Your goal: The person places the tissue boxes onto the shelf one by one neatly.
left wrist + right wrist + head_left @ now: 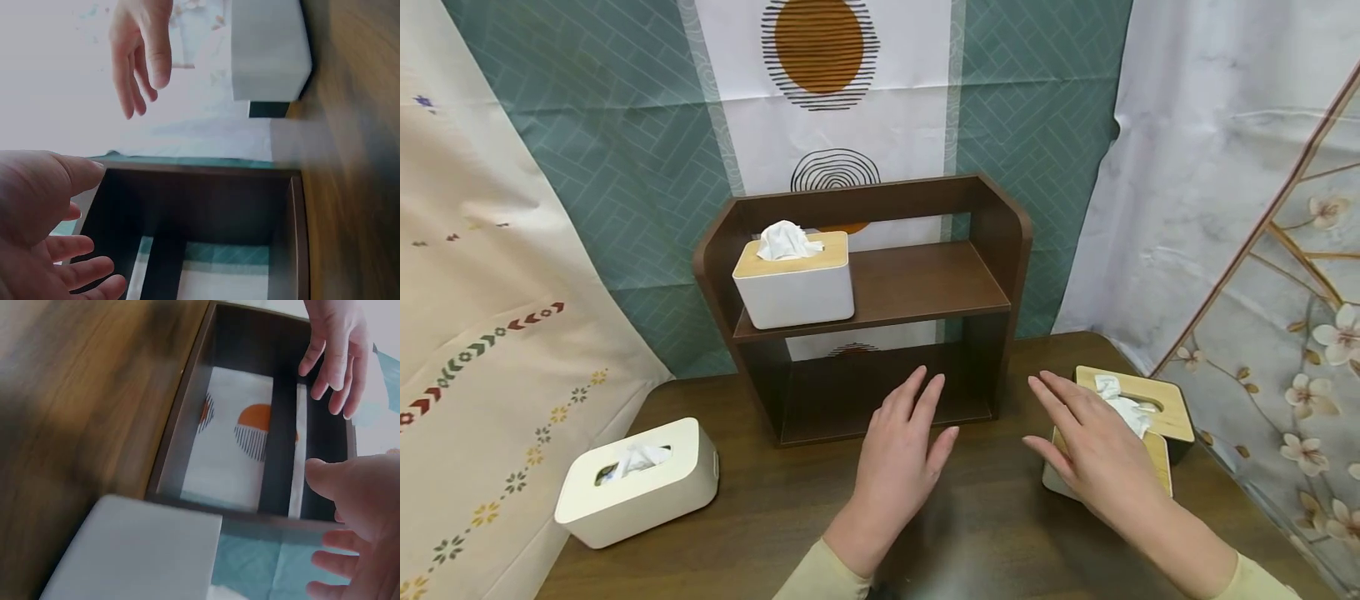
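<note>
My left hand [901,450] hovers over the table in front of the dark brown shelf [917,275], fingers extended and holding nothing. To the right, my right hand [1093,437] is held out over a white tissue box with a wooden lid [1159,460], partly hiding it. Behind that box stands a dark tissue box with a wooden lid [1180,410], a tissue poking from it. A white tissue box with a wooden lid [793,292] sits on the left of the shelf's upper board. The shelf's lower compartment appears in both wrist views.
At the left of the wooden table [760,517] lies a low cream tissue box [647,492] with an oval slot. A green and white patterned cloth [640,167] hangs behind the shelf. Floral cloth [1292,400] borders the table's right side.
</note>
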